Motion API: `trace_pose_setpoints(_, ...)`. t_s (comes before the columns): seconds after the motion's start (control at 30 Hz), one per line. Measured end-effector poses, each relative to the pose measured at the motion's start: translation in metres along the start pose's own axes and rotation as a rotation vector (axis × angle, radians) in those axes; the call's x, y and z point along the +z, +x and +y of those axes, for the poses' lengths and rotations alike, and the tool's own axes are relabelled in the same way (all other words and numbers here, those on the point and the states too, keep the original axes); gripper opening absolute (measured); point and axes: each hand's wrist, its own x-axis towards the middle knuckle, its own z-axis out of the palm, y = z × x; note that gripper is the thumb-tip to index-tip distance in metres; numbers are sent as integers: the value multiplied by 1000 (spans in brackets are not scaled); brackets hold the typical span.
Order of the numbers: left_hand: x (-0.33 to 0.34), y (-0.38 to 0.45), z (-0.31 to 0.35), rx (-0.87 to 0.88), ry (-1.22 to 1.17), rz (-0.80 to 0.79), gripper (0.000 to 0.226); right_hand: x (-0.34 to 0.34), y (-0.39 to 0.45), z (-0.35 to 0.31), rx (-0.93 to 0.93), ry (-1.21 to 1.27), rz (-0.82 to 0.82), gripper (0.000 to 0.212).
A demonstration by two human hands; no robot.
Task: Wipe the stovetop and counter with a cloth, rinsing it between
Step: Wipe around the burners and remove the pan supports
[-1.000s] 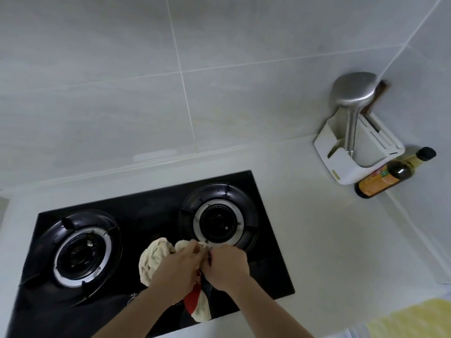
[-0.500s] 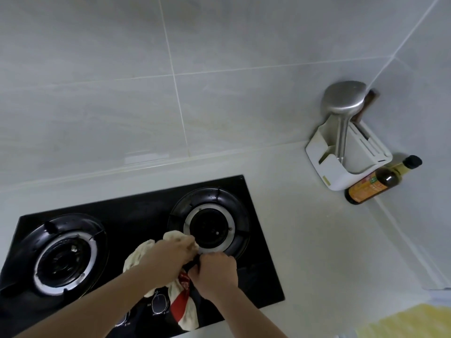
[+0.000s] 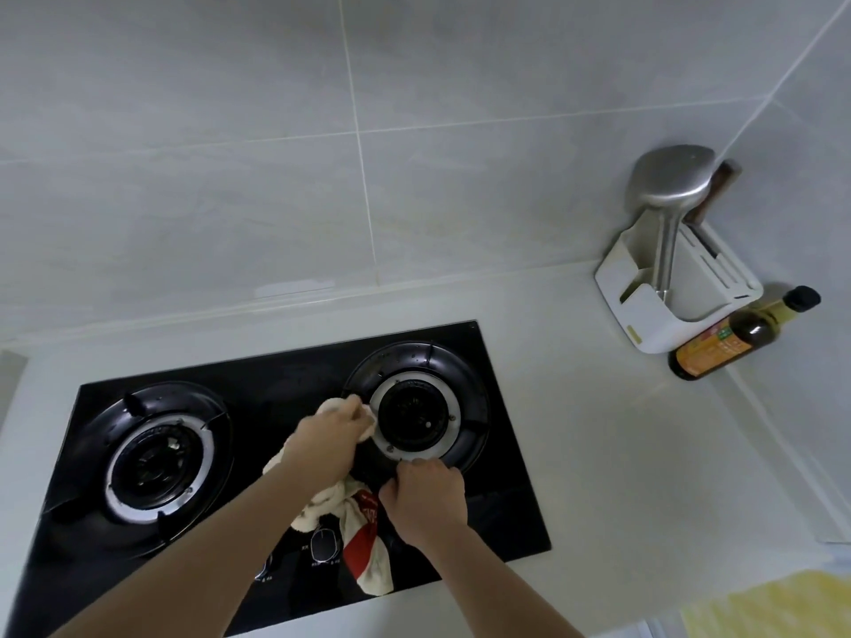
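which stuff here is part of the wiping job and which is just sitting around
In the job: cloth, black gas stovetop, white counter, left hand, right hand.

Lying about: white utensil holder, steel ladle, sauce bottle.

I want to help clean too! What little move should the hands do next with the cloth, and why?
Probably rub the cloth around the right burner. The left hand already presses a bunched end against its pale ring, and the right hand pinches the cloth just below.
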Motion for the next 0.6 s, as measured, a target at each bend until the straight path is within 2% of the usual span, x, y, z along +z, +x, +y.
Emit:
trace_pose_setpoints(0.07,4,-9,21,174,-90,-96,42,-1,0,2,5,-4,-4,33)
trace_pose_setpoints(0.1,6,-12,25,187,-171,-124,40,-1,-1,4,9,-8,1,36)
trace_pose_setpoints(0.17,-3,-18,21,76,-491,-166,43,-2,-2,8,23,-13,6,39)
trace_pose_setpoints(0.23,-9,-27,5,-185,-1082,-129,46,-4,-2,11,28,-7,-1,36)
trace_pose_setpoints(0.3,-10,-40,-10,-497,-1797,-34,43,-5,-1,14,16,-15,5,36)
trace_pose_setpoints(0.37,-4,-53,-23,-625,-2360,-35,48,-5,0,18,-29,-40,10,37)
trace_pose_setpoints(0.4,-2,-60,-26,-627,-2516,-65,58,-4,-1,20,-56,-45,2,36)
trace_pose_setpoints(0.47,1,-69,-31,-614,-2666,-104,90,-7,-2,28,-109,-57,-17,33)
trace_pose_setpoints(0.5,5,-73,-32,-605,-2683,-102,96,-9,-3,33,-126,-67,-20,31)
trace_pose_setpoints(0.53,7,-75,-33,-596,-2687,-96,91,-13,-4,39,-129,-80,-21,29)
trace_pose_setpoints(0.6,9,-79,-33,-617,-2663,-85,56,-24,-5,56,-100,-135,-14,26)
